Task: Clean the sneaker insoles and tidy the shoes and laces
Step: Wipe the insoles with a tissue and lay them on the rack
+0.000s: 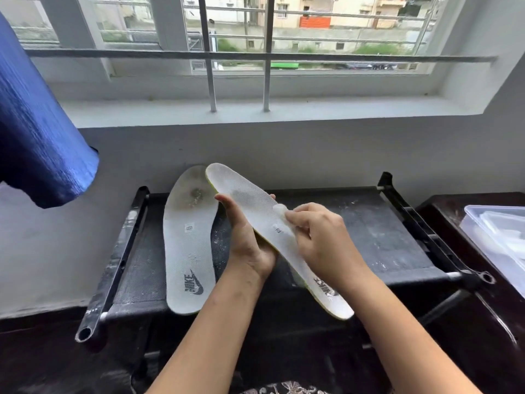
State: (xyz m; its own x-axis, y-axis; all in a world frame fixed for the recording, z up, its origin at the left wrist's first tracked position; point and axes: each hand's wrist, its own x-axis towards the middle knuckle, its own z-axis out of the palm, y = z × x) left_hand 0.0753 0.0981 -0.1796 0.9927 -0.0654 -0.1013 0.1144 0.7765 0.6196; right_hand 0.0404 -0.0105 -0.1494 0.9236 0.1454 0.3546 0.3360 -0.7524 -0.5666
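Note:
A white insole (250, 203) with a yellow-green edge is held tilted above the black fabric rack (377, 237), toe pointing away. My left hand (247, 237) grips it from underneath at the middle. My right hand (318, 237) presses a small white wipe (281, 210) onto its top surface, fingers pinched on the wipe. A second white insole (189, 245) lies flat on the left part of the rack, logo at the heel, with a dark dirt patch near its toe. No shoes or laces are in view.
The rack top carries white specks and has black side bars (113, 265). A clear plastic box (500, 237) sits on a dark table at the right. A blue cloth (37, 132) hangs at the upper left. Behind stands a white wall with a barred window.

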